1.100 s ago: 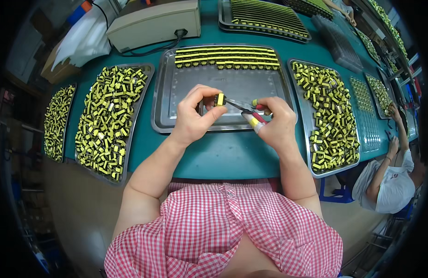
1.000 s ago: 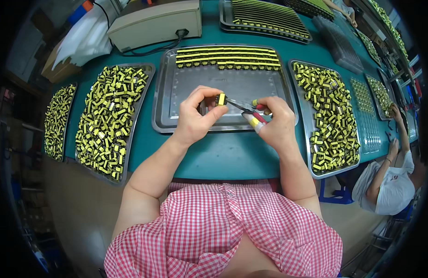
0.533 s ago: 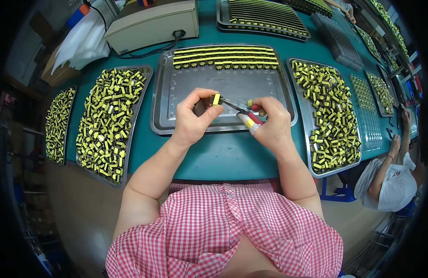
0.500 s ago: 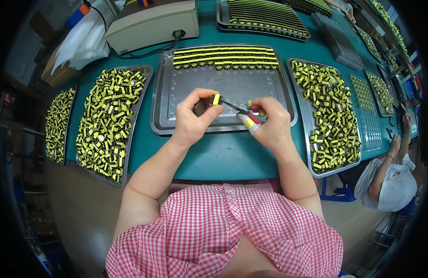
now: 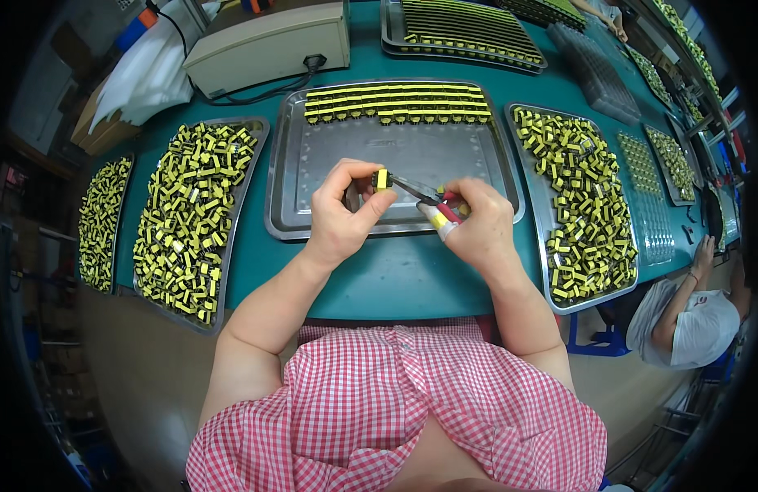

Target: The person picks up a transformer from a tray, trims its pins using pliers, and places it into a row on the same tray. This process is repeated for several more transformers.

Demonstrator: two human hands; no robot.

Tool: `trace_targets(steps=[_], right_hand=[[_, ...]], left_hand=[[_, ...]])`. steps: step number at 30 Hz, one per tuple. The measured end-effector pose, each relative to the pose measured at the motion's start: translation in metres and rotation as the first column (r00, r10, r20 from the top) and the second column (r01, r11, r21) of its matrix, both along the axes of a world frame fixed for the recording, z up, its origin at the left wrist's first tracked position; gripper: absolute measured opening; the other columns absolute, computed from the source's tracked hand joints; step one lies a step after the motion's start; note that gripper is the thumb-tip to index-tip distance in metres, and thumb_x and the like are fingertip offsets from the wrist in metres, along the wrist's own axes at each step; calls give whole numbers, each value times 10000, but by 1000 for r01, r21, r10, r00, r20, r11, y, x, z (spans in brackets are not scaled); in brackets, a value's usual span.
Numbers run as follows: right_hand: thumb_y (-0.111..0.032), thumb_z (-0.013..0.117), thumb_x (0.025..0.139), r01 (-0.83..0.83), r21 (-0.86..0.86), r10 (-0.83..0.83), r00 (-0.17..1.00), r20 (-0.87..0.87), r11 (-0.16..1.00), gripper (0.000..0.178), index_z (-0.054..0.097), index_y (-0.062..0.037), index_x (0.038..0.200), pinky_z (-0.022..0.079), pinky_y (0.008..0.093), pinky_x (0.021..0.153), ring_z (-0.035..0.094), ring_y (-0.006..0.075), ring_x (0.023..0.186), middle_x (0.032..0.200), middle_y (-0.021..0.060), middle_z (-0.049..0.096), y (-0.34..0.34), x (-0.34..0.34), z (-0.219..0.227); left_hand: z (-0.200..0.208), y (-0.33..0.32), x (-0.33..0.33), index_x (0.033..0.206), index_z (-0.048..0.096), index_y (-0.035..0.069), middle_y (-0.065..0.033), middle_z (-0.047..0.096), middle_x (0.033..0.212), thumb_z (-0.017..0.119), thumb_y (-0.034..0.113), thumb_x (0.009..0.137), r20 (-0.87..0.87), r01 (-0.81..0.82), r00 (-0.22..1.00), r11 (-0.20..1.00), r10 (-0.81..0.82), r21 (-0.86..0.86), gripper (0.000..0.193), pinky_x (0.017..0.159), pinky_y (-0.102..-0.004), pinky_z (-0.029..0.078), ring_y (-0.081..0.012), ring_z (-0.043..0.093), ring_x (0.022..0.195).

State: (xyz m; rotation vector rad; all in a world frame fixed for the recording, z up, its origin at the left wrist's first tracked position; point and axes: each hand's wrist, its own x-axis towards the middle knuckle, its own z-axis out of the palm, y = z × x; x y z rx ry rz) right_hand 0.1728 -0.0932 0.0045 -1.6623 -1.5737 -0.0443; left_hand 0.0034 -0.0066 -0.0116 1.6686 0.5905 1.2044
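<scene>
Over the near part of a metal tray (image 5: 313,184), my left hand (image 5: 343,207) pinches a small transformer (image 5: 382,179) wrapped in yellow tape, with a black body. My right hand (image 5: 482,221) is closed round red-handled pliers (image 5: 420,191), whose jaws point left and reach the transformer's right side. Whether the jaws grip a pin there is too small to tell. Tape, white and yellow, covers a finger of the right hand. At the tray's far side stand rows of similar transformers (image 5: 399,102), the nearest row broken by a gap.
Loose transformers fill trays at left (image 5: 190,221), far left (image 5: 104,221) and right (image 5: 571,205). Behind stand a beige box-shaped device (image 5: 268,49) with a black cable and a tray of neat rows (image 5: 465,37). Clear plastic trays (image 5: 596,74) lie back right. Another person (image 5: 686,320) sits at right.
My right hand's fingers have drawn closer together round the plier handles. The transformer is turned slightly in my left hand. At right, the other person's arms have shifted.
</scene>
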Motion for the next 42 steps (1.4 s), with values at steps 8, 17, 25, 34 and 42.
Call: trace_targets(steps=[8,17,25,34,42], right_hand=[[-184,769,676,-9,-84,2,996,-84,996,282,587,-15,809,485,297,552,605,208,605,701,97,604,4,-7,-3],[-200,744,708,-40,-143,23,993,-117,989,279,576,-14,831,484,316,562,601,229,604,696,107,603,3,-12,-2],[-204,748,701,-39,-151,24,995,-101,988,274,576,-17,805,476,315,536,588,228,569,674,103,597,2,-11,-2],[-218,739,700,-36,-169,18,994,-106,985,265,569,-26,767,464,350,532,589,254,588,679,99,589,2,-11,-2],[-206,753,690,3,-121,-13,996,-88,993,279,572,-17,787,467,341,539,590,252,592,681,99,589,3,-8,-2]], left_hand=[[2,-1,0,969,584,-11,-16,581,808,689,83,764,-14,5,1000,979,-8,-202,249,627,-207,419,-74,502,689],[-6,6,0,1095,571,-20,-48,613,808,593,130,856,244,246,957,881,-156,-404,284,624,-206,433,-87,545,707],[-4,7,0,1114,567,-13,-54,606,801,588,139,861,285,306,939,841,-190,-447,296,623,-208,430,-98,541,706],[-3,7,-1,1135,540,-30,-69,579,831,578,148,871,272,329,936,831,-224,-448,321,652,-239,428,-117,524,731],[-5,8,0,1074,575,-18,-31,592,797,627,124,832,203,217,968,890,-144,-400,285,622,-202,419,-75,517,683]])
